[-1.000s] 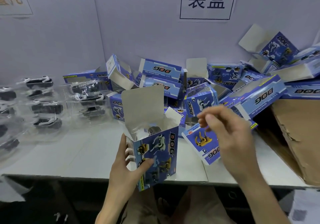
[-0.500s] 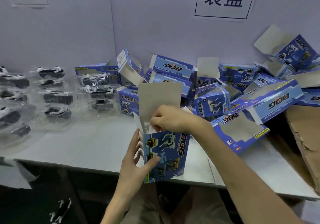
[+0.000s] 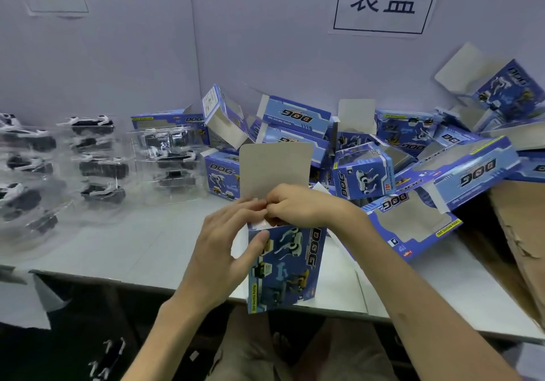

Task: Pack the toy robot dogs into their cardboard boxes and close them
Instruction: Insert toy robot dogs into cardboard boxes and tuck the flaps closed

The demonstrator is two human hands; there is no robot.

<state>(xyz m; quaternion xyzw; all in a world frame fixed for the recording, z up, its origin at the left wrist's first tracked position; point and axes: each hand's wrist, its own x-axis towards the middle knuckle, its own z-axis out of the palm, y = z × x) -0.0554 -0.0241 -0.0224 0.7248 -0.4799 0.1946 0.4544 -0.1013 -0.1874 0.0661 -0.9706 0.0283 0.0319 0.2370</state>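
— Cardboard mouth first: the fingers (image 3: 280,205) of the right hand (image 3: 298,206) are curled down onto it, bunched close at the rim of the box (image 3: 290,271). Are they pinching a side flap or only pressing it in? The knuckles cover the tips, so I can't say.

— The left hand (image 3: 224,242) does the bracing, with its thumb (image 3: 261,240) flat on the printed front and its fingers up the side edge. The box stands upright between both hands, over the near edge of the table (image 3: 132,248).

— And the lid (image 3: 275,171) stands straight up behind, grey side to us, not yet tucked.

— The craft here, I'd say, is side flaps in first and flat, with a left grip that's firm without crushing the walls. Then roll the lid forward and slide its tongue in squarely. Rush it and the card likely creases, or the tongue jams.

— Is there a dog inside?

— That's hidden from here.

— Widening out: on the pale table, dogs (image 3: 103,168) sit in clear trays at the left, well apart from the hands. A heap of open boxes (image 3: 362,171) lies behind and to the right, with a brown carton (image 3: 525,233) at far right.

— Behind it all is a lilac-grey wall, and a sign (image 3: 383,0) with two printed characters hangs above the heap.
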